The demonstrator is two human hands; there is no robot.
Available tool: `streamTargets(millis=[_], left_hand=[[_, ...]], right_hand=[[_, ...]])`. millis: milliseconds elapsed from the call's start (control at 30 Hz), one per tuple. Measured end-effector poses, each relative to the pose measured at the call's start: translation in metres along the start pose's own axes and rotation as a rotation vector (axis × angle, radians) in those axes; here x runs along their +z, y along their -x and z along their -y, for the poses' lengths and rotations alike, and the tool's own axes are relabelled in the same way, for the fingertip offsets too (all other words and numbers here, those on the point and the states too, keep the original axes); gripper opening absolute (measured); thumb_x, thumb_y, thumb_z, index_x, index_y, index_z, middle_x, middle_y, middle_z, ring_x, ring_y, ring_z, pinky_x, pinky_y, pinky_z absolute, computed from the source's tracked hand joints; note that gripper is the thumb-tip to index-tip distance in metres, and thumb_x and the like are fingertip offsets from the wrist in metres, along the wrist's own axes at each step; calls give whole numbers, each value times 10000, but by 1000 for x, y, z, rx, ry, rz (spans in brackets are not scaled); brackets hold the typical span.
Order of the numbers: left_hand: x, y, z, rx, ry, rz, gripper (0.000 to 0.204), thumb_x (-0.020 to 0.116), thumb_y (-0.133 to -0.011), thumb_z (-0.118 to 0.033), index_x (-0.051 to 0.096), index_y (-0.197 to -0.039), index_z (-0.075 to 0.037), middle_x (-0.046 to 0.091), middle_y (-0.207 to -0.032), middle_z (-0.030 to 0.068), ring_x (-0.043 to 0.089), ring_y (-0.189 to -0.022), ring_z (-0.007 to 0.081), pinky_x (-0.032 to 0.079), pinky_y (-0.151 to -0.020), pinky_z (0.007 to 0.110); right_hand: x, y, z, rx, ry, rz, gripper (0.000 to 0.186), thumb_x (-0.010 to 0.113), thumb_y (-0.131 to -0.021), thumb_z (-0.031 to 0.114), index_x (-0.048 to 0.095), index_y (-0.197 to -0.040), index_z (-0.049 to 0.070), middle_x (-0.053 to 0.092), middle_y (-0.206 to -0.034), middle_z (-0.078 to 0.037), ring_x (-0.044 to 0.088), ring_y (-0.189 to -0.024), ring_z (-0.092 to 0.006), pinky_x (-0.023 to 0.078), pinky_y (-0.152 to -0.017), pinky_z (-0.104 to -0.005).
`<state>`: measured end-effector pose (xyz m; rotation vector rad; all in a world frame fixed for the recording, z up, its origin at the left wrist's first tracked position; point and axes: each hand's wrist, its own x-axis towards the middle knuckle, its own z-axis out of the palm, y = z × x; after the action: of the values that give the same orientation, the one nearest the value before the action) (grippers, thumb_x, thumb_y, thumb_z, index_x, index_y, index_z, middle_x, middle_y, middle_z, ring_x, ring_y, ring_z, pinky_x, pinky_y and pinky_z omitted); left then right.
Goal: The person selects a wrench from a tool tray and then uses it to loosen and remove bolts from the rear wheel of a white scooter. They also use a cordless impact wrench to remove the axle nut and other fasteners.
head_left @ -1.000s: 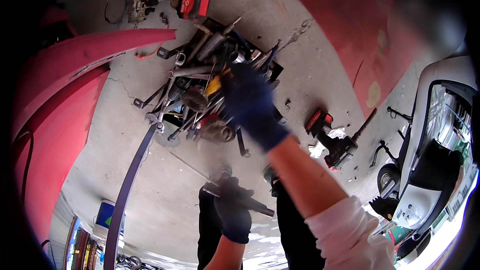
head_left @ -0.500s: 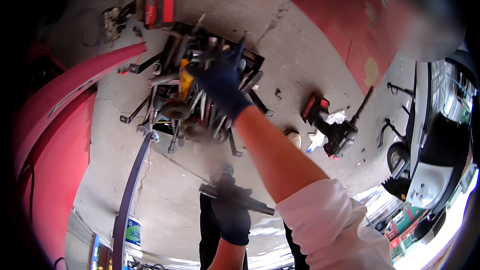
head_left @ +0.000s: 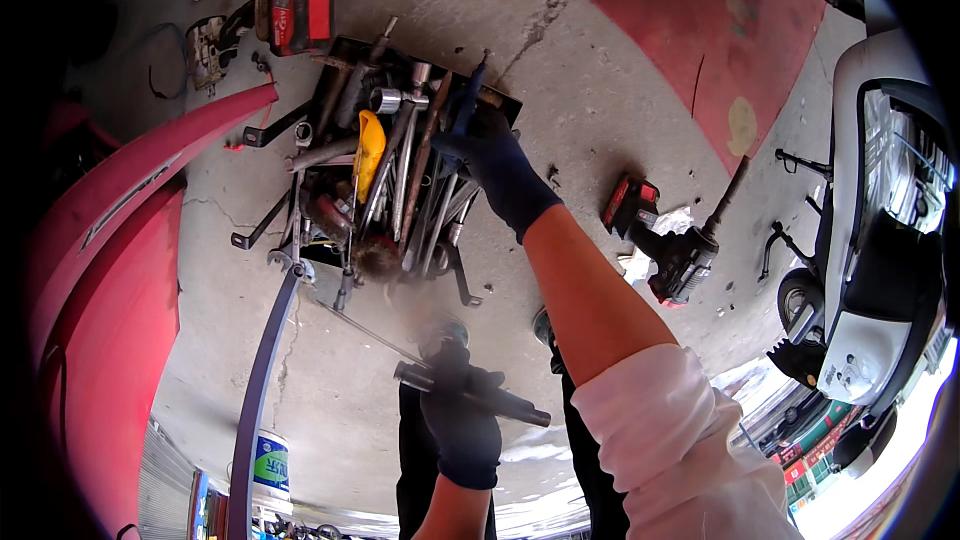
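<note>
My left hand (head_left: 462,435), in a dark glove, is closed around a dark metal tube (head_left: 520,410) at the lower middle. A thin rod (head_left: 370,333) slants from the floor up to that hand; whether I hold it too is unclear. My gloved right hand (head_left: 505,175) reaches to the right side of a black tool tray (head_left: 510,105) heaped with tools. Its thumb points left, but the other fingers blend into the dark tools. Beside them lies a dark blue pointed tool (head_left: 470,95). Left of it are a yellow-handled tool (head_left: 369,150), a chrome socket (head_left: 385,100) and several long bars.
Right of the tray, a cordless impact wrench (head_left: 680,260) lies on the concrete floor. Another red-and-black battery tool (head_left: 300,8) is at the upper left. Red panels (head_left: 130,270) stand left, near a white bucket (head_left: 271,470). A scooter (head_left: 870,340) is at the far right.
My right hand has drawn back right and slightly down over the tray, uncovering the chrome socket and bars. My left hand stays put with the metal tube.
</note>
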<state>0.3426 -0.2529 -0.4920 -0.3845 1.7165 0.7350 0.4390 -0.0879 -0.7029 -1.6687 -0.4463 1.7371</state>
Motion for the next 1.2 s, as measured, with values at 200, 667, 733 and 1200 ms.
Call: streamTargets(millis=[200, 667, 733, 1200], left_hand=[[-5, -3, -6, 72, -22, 68, 156, 559, -945, -189, 593, -887, -47, 509, -669, 7, 500, -586, 125, 468, -615, 273], [-28, -17, 10, 97, -108, 186, 165, 514, -982, -170, 573, -951, -19, 555, -788, 30, 582, -658, 123, 509, -617, 251], [-32, -15, 12, 116, -78, 169, 193, 497, -1000, -166, 582, -1032, 4, 586, -842, 39, 631, -678, 129, 545, -616, 250], [-5, 1, 5, -15, -28, -9, 191, 539, -954, -205, 603, -912, -30, 486, -681, -6, 510, -608, 119, 459, -621, 269]], right_hand=[[25, -1, -22, -222, 243, -91, 625, 774, -771, 156, 370, -1239, 67, 520, -941, -34, 524, -759, -125, 485, -661, -285], [91, 10, 39, -39, 188, -43, 209, 689, -830, 154, 603, -937, -3, 640, -843, -95, 656, -748, -201, 546, -676, -325], [68, 4, 34, -505, 514, 259, 188, 678, -819, 130, 615, -916, -18, 649, -870, -138, 665, -758, -244, 557, -685, -342], [22, 52, -49, 172, 166, 202, 145, 630, -811, 66, 620, -947, 16, 621, -747, -33, 645, -679, -152, 558, -617, -308]])
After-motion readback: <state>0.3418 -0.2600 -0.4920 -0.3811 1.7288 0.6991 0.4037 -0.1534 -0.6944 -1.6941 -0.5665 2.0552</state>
